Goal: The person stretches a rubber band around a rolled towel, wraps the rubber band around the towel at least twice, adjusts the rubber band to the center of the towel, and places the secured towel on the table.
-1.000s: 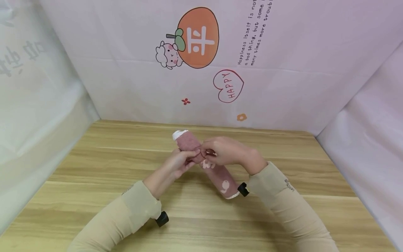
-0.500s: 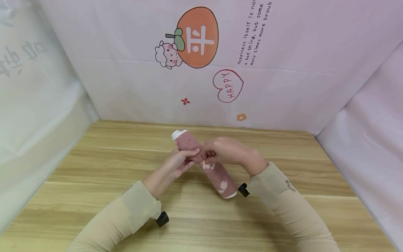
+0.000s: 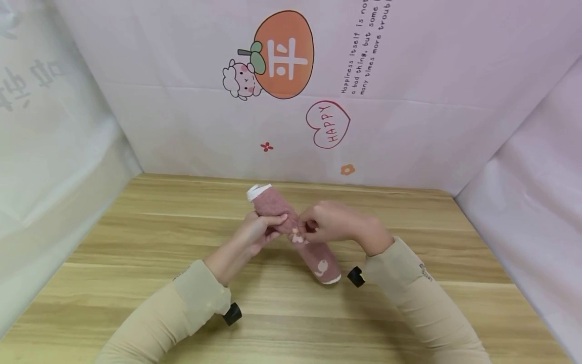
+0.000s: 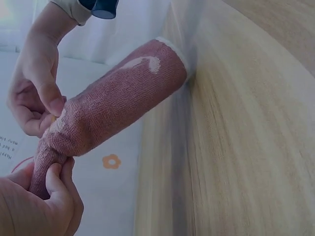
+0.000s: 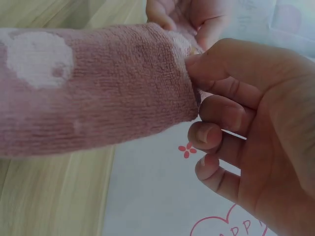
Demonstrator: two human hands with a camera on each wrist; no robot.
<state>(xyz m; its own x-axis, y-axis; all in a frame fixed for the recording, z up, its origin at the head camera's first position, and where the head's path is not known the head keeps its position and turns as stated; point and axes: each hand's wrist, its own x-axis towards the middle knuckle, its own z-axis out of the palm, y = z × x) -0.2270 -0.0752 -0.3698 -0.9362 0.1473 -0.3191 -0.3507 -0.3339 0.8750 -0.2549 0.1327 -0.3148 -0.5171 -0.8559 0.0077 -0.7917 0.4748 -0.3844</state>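
Observation:
A rolled dusty-pink towel (image 3: pixel 317 255) with white motifs and white-edged ends slants across the middle of the head view, held above the tabletop. Its middle is squeezed narrow and puckered. My left hand (image 3: pixel 256 232) grips the towel at that narrow part, thumb on top. On the other side my right hand (image 3: pixel 334 221) pinches at the same part with thumb and forefinger, its other fingers curled. A tiny yellowish spot (image 4: pixel 53 118) shows at the right fingertips in the left wrist view; what it is I cannot tell. The towel hides part of the left fingers in the right wrist view.
The wood-grain table (image 3: pixel 273 333) lies beneath both hands. A white printed cloth (image 3: pixel 182 126) stands upright behind it, and more white cloth hangs at both sides. Black wrist cameras stick out below the left cuff (image 3: pixel 233 314) and the right cuff (image 3: pixel 356 276).
My right hand has shifted slightly rightward, and its fingers now sit a little farther from the left thumb. The towel's near end has moved slightly up and left. My left hand keeps its grip.

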